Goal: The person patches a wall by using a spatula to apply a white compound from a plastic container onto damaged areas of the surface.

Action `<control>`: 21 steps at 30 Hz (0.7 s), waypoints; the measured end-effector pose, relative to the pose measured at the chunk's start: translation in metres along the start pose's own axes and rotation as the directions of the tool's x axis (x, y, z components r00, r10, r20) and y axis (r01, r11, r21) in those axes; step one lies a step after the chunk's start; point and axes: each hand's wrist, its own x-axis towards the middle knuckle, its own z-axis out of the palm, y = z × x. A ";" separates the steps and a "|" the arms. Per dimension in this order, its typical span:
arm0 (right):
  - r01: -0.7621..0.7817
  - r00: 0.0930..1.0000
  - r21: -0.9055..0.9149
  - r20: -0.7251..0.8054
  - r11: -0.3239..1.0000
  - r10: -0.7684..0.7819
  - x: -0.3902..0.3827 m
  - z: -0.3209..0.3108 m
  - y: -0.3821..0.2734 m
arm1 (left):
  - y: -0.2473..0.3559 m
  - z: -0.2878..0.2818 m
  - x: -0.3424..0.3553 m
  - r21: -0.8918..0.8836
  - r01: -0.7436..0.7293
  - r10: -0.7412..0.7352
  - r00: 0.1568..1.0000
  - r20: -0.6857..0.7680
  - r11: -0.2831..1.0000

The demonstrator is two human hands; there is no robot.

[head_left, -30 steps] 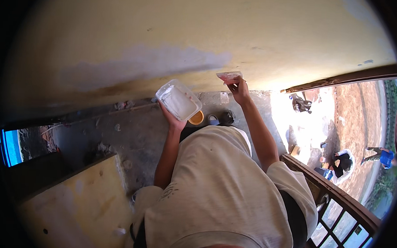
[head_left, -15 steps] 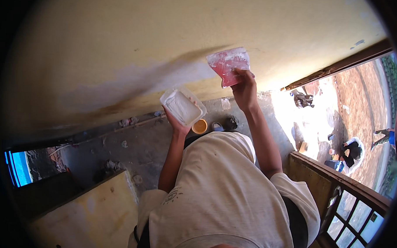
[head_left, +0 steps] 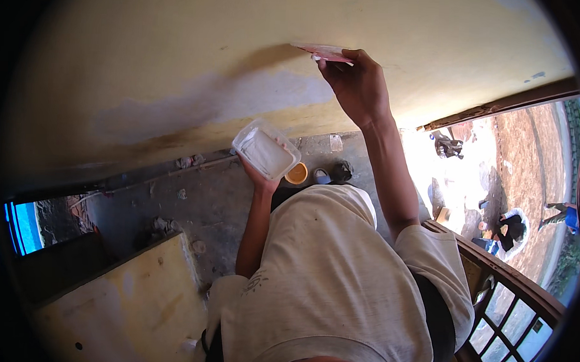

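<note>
My left hand (head_left: 259, 178) grips a clear plastic tub (head_left: 265, 149) from below and its side, at waist height in front of me. White paste lies inside it. Up at the yellow wall (head_left: 180, 43), my right hand (head_left: 358, 87) is closed on a flat pink-red scraper (head_left: 326, 53) smeared with white. The scraper is seen almost edge-on, close to the wall; whether its edge touches cannot be told. Below it, a pale whitish patch (head_left: 223, 96) spreads over the wall surface.
An orange bowl (head_left: 296, 174) stands on the grey floor (head_left: 206, 207), with a sandal (head_left: 321, 176) and a black bag-like thing (head_left: 343, 170) beside it. A half-height yellow wall (head_left: 132, 297) is at left. To the right, a doorway opens onto sunlit ground (head_left: 527, 151) with people outside, beside a paned window (head_left: 512, 326).
My right hand has lifted the scraper up toward the wall and tipped it from face-on to nearly edge-on. The left hand with the tub has barely moved.
</note>
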 end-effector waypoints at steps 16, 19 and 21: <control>0.034 0.998 -0.190 -0.054 0.981 -0.045 0.042 -0.047 -0.001 | -0.010 -0.009 0.027 0.003 0.080 -0.080 0.995 0.062 0.997; 0.087 0.996 -0.186 0.032 0.979 -0.082 0.010 -0.021 -0.009 | -0.008 -0.003 0.026 0.023 0.096 -0.097 0.992 0.081 0.995; 0.395 0.910 -0.279 0.251 0.875 -0.331 -0.004 -0.047 -0.006 | -0.009 0.001 0.023 0.018 0.088 -0.089 0.996 0.029 0.996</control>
